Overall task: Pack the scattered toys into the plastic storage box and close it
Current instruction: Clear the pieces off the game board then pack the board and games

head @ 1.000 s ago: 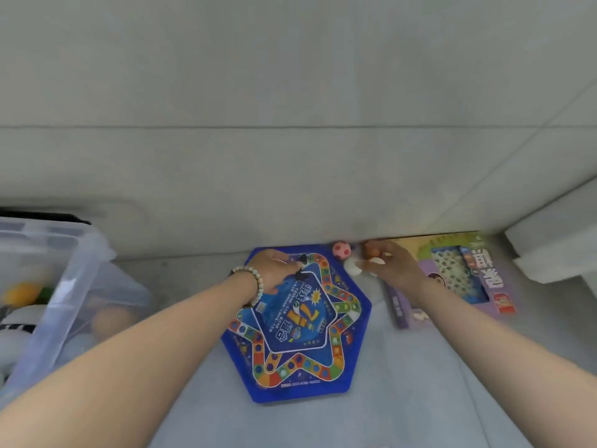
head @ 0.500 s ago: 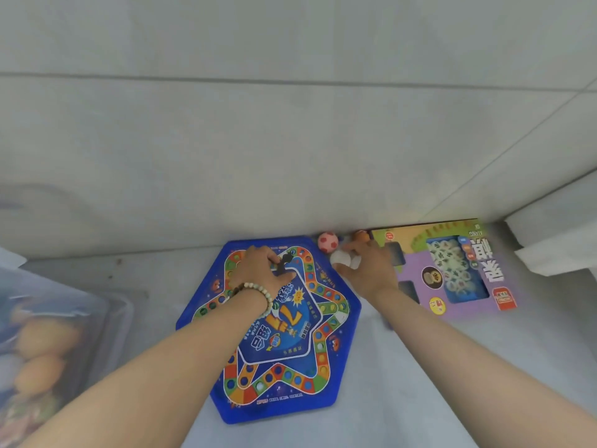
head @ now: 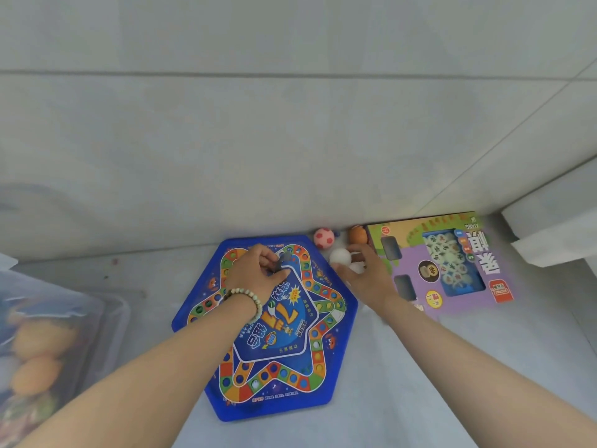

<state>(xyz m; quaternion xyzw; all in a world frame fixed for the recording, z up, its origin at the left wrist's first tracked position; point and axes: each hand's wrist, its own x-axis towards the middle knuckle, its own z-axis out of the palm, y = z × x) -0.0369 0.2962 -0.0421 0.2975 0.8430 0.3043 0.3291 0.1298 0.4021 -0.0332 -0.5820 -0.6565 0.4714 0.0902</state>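
A blue hexagonal board game (head: 274,334) lies flat on the grey floor by the wall. My left hand (head: 255,274), with a bead bracelet at the wrist, pinches a small dark grey piece (head: 284,258) over the board's far part. My right hand (head: 368,274) holds white balls (head: 340,257) beside the board's far right corner. A red-and-white football (head: 324,238) and an orange ball (head: 358,235) lie against the wall just beyond. The clear plastic storage box (head: 106,318) stands at the left edge, blurred, with orange toys (head: 35,373) inside.
A purple and green chess-set box (head: 452,270) lies flat to the right of my right hand. A white ledge (head: 555,234) juts out at the far right. The tiled wall (head: 290,140) rises right behind the toys.
The view has shifted right, so the storage box slid toward the left edge. My left hand now pinches the dark piece, and my right hand has closed round the white balls.
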